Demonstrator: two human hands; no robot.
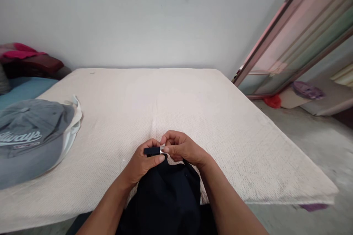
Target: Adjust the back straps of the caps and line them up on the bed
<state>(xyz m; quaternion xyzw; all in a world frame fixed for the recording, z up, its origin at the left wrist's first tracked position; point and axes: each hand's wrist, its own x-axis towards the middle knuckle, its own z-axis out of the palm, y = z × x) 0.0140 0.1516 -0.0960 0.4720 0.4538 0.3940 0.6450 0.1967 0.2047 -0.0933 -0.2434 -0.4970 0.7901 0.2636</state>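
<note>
Reaching up from bottom left with left forearm, from bottom right with right forearm, both slanting inward. Pinching dark strap between thumb and curled fingers of left hand, thumb pointing right. Pinching at metal clasp with thumb and index of right hand, thumb pointing left, other fingers curled under. Can't see left fingertips behind strap; can't tell how strap and clasp join. Holding dark cap bottom centre, over near edge of cloth-covered surface. Cut off at bottom, blending into dark clothing; can't make out brim. Running strap's long axis left-right, nearly level, clasp at right end. Also seeing grey cap at left, clipped by frame.
</note>
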